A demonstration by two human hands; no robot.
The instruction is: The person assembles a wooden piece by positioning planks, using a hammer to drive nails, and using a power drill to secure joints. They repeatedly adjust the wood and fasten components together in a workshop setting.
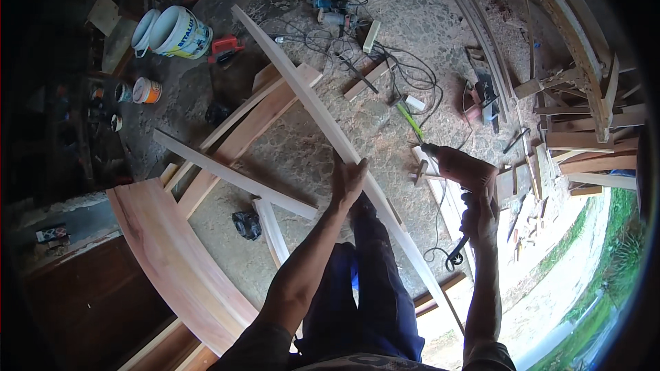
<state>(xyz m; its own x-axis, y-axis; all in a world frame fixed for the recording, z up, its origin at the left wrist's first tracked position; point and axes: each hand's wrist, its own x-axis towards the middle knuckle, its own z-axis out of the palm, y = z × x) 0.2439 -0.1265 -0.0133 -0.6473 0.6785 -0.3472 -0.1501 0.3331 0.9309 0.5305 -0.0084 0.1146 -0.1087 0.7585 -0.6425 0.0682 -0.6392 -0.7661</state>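
Note:
My left hand point(349, 180) is closed around a long pale wooden batten point(302, 89), which slants across the view from the upper left to the lower right in front of my legs. To the right, my right hand point(479, 214) grips the handle of a reddish power drill point(467, 167). The drill points up and to the left, its dark chuck point(430, 149) apart from the batten. A dark cord hangs below its handle. How the fingers sit on the drill's trigger is too dark to make out.
A wide wooden plank point(182, 254) lies at lower left, near crossed boards point(258, 120). White buckets point(180, 31) stand at upper left. Power tools point(335, 14) and tangled cords point(419, 75) lie on the floor ahead. Stacked timber point(595, 143) is at right.

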